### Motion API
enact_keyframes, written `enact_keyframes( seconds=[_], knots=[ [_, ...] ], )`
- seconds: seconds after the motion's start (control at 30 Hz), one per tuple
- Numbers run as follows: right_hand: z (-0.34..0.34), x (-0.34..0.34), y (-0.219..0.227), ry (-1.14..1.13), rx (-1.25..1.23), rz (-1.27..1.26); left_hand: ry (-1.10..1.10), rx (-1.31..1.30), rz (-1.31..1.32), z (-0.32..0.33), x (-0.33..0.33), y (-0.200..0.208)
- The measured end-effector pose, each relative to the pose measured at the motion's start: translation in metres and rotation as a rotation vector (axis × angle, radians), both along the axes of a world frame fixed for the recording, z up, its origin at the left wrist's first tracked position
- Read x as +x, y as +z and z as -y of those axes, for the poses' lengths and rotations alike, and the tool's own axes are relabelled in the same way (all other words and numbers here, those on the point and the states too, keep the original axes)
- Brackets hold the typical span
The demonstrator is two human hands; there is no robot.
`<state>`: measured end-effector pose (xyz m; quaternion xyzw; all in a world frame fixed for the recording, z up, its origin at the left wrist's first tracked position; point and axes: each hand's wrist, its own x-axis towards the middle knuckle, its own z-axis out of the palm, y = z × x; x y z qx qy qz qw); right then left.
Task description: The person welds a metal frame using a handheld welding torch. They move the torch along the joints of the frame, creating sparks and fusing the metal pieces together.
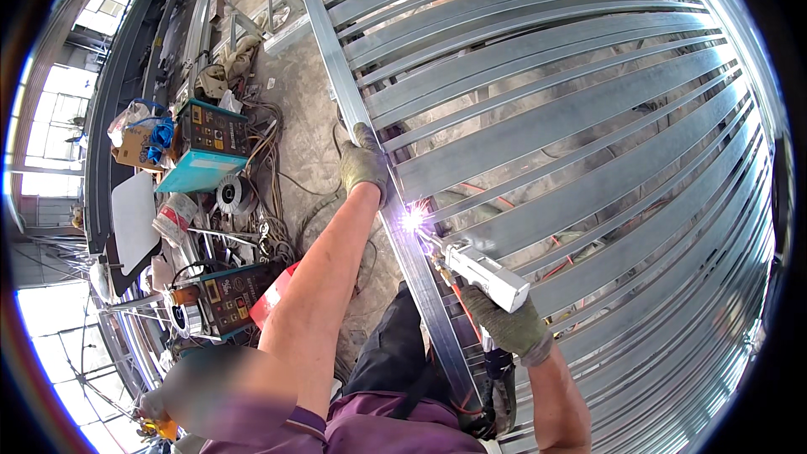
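Note:
A frame of long grey metal slats [555,139] spreads to my right, its slats ending at a side rail [424,286] that runs past my body. My left hand [364,166], in a greenish work glove, is closed on the rail above the weld spot. In my right hand [508,321], also gloved, is a welding gun [483,273] with a boxy white body. Its nozzle points at the rail where a slat meets it. There a bright arc [412,217] throws out sparks, and the glare hides the joint itself.
Left of me stand two welding machines, one with a teal panel [202,170] and another lower down [231,296]. Wire spools [231,193] and tangled cables [269,139] lie beside them. Orange hoses [559,256] run under the slats. A person's blurred head [223,391] shows at lower left.

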<state>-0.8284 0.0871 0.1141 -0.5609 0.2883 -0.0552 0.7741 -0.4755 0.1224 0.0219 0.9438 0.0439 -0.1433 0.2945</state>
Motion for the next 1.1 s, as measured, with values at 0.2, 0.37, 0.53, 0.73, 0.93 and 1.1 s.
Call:
enact_keyframes(
  seconds=[0.2, 0.37, 0.53, 0.73, 0.93, 1.1],
  knots=[
    [-0.001, -0.004, -0.003, 0.0, -0.026, -0.009, 0.024, -0.064, -0.027, 0.005, -0.008, 0.009],
    [-0.001, -0.001, 0.001, 0.003, 0.005, -0.035, 0.012, -0.038, -0.025, 0.002, -0.001, 0.004],
    [-0.002, -0.002, 0.002, -0.012, 0.051, -0.031, 0.014, -0.036, -0.035, 0.001, 0.004, -0.006],
    [0.0, -0.006, 0.004, 0.036, 0.017, -0.063, 0.009, -0.017, 0.035, 0.0, 0.003, -0.011],
    [0.001, -0.006, 0.009, 0.046, 0.071, -0.08, 0.0, -0.034, 0.011, 0.002, 0.001, -0.003],
    [0.002, -0.007, 0.012, 0.062, -0.006, -0.067, -0.004, -0.029, 0.002, 0.005, -0.002, 0.008]
  ],
)
